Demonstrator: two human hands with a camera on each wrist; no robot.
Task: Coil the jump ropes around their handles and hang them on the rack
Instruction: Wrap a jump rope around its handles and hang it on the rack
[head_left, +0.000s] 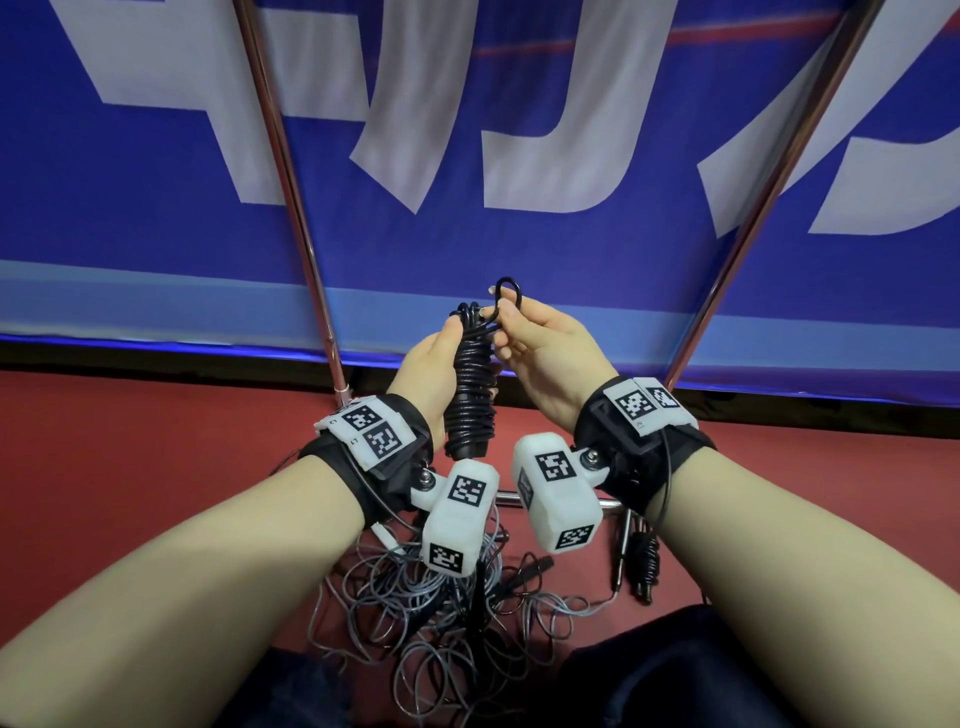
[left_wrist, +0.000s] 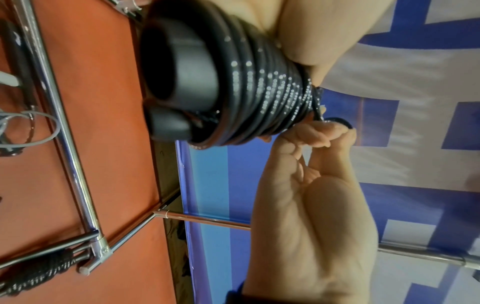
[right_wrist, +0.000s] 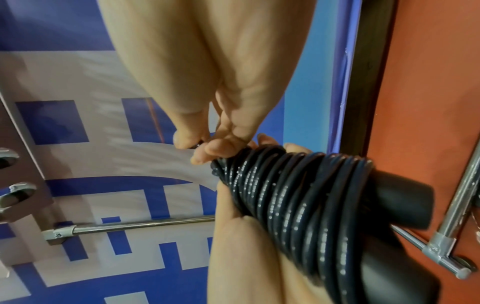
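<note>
Left hand (head_left: 431, 364) wrapped around glossy black jump rope coiled on its two black handles (head_left: 471, 384), right hand (head_left: 545, 348) pinching its small end loop (head_left: 508, 293), between chrome rack poles (head_left: 291, 197).

The black cord (head_left: 471, 384) hides most of both handles (left_wrist: 179, 82), and the wrist cameras (head_left: 457, 519) cover the floor tangle (head_left: 415, 613).

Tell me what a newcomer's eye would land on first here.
First, the black coiled jump rope, held upright at centre frame by the left hand, while the right hand pinches a small rope loop above its top. Next, the tangle of grey ropes on the red floor below the wrists.
</note>
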